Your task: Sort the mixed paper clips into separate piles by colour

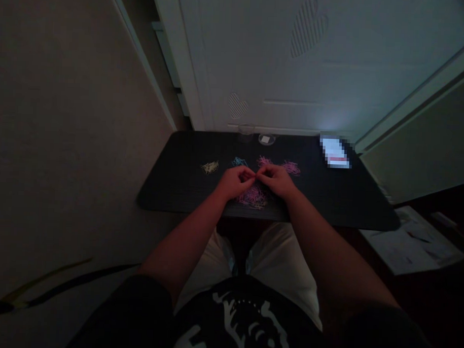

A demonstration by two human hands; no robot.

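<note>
My left hand (235, 181) and my right hand (275, 179) meet fingertip to fingertip over the dark table (178, 177). Both are closed in a pinch; whatever sits between the fingertips is too small to make out. Below them lies a mixed pile of thin little sticks (252, 196), mostly pink and purple with some pale ones. Beyond the hands are smaller heaps sorted by colour: a pale yellow heap (210, 167), a blue heap (239, 162), a pink heap (264, 160) and a pink-purple heap (291, 167). My hands partly cover the blue heap and the mixed pile.
A clear round container (246, 133) stands at the table's back edge, beside a clear lid (266, 139) with a white label. A lit, pixelated screen (335, 151) is at the back right. A white panel with hearts (281, 74) rises behind. Papers (416, 241) lie lower right.
</note>
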